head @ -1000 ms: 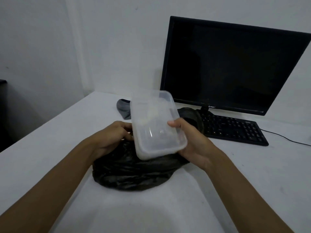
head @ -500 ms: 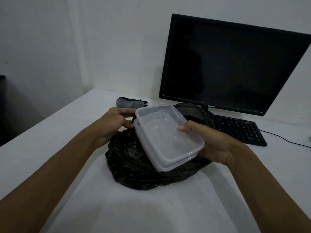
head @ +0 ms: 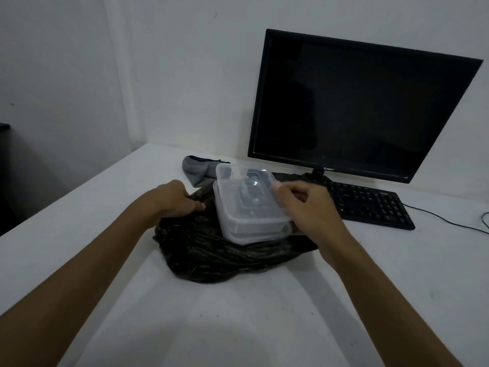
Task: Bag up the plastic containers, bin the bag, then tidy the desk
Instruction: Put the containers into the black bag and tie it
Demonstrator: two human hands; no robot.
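Two clear plastic containers (head: 248, 205), nested one in the other, lie on the crumpled black plastic bag (head: 211, 252) in the middle of the white desk (head: 238, 313). My right hand (head: 304, 210) grips their right edge, thumb on the rim. My left hand (head: 177, 201) pinches the bag's edge at the containers' left. The bag's opening is hard to make out in the dim light.
A grey cloth (head: 197, 169) lies behind the bag. A black monitor (head: 362, 107) stands at the back right, with a black keyboard (head: 367, 205) in front of it and a cable (head: 449, 221) trailing right. The desk's left edge drops off near the wall.
The containers were tipped up in my right hand, then came down flatter onto the bag. My left hand stayed on the bag's edge.
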